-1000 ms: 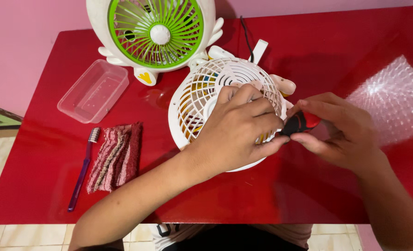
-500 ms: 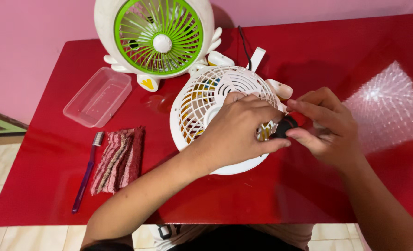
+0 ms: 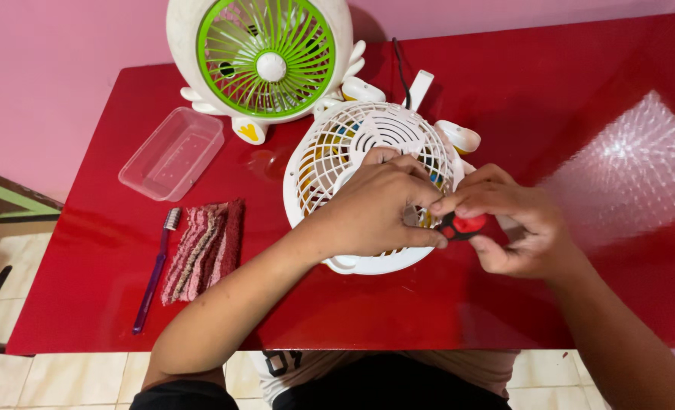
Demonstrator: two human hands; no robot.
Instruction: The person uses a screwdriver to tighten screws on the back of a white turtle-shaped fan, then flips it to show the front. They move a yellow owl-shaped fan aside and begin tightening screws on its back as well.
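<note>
On red table (image 3: 580, 91), both hands clasp white fan (image 3: 352, 144), right hand (image 3: 516, 220) pinching screwdriver (image 3: 462, 225).

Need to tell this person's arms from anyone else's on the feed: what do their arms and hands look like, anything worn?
Both arms are bare from the hands to the frame edge: no sleeves, gloves, watch, rings or bands visible on the left hand or right hand. At the bottom, a light shirt with dark print and dark trousers show between the arms. No second person is in view.

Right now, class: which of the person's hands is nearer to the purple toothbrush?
Left. The left hand rests on the white fan grille, right of the purple toothbrush; the right hand is farther right, beyond the grille.
</note>
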